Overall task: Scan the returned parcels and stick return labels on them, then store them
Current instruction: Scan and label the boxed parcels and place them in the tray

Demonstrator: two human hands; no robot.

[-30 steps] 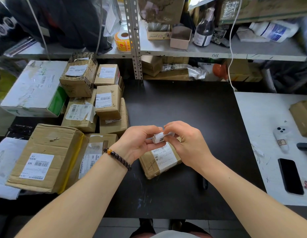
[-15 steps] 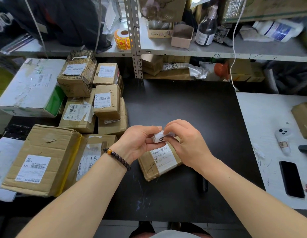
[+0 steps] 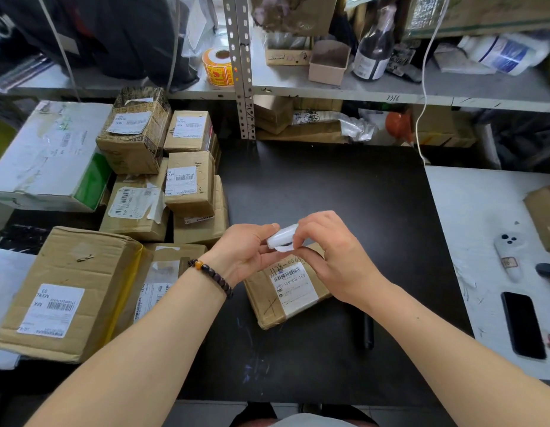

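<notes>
Head view: two hands on a label roll, above one parcel

The left hand (image 3: 247,255) is holding a small white label roll (image 3: 281,238) between thumb and curled fingers. The right hand (image 3: 332,257) is pinching the same roll from the other side. Both are hovering just above a brown parcel (image 3: 286,295), which is lying flat, label up, on the black table (image 3: 329,195). A stack of parcels (image 3: 190,186) is sitting to the left. A phone (image 3: 523,325) is lying on the white table (image 3: 470,211) to the right.

Two hands (image 3: 249,257) (image 3: 335,260), two label rolls (image 3: 281,240) (image 3: 220,67), one phone (image 3: 523,325) (parcels (image 3: 135,208) overlap, uncounted).
</notes>
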